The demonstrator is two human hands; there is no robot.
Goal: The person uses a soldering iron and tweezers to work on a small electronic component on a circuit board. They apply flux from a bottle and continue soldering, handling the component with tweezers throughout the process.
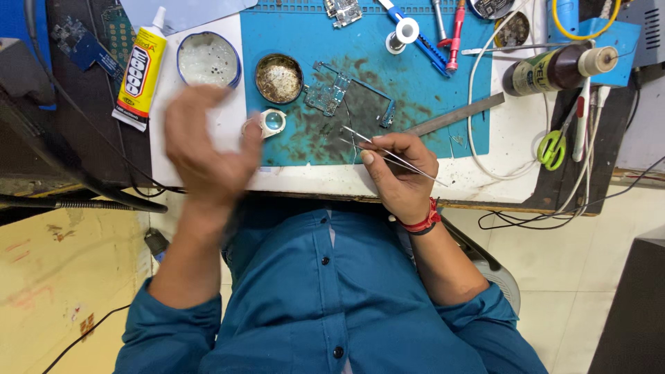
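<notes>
Right hand [400,173] is pinched around a pair of fine metal tweezers [377,144], tips pointing out over the teal work mat [415,83]. There's a red thread band on that wrist. Left hand [208,149] is blurred, so I can't tell how far it's open, but it looks loose with nothing in it, hanging over the white table [208,125] at the mat's left edge.

Just off the tweezer tips, on the dirty middle of the mat, sits a stripped phone circuit board [329,93] with a thin frame piece beside it. At the mat's left edge, right by the left hand, there's a small loupe [271,122], and above it a round tin of brownish stuff [279,78]. Off the mat to the left: a blue-rimmed dish [208,60] and a yellow glue tube [142,69]. A metal ruler [454,115] lies across the mat's right edge, and green-handled scissors [552,149] are further right on the table.
</notes>
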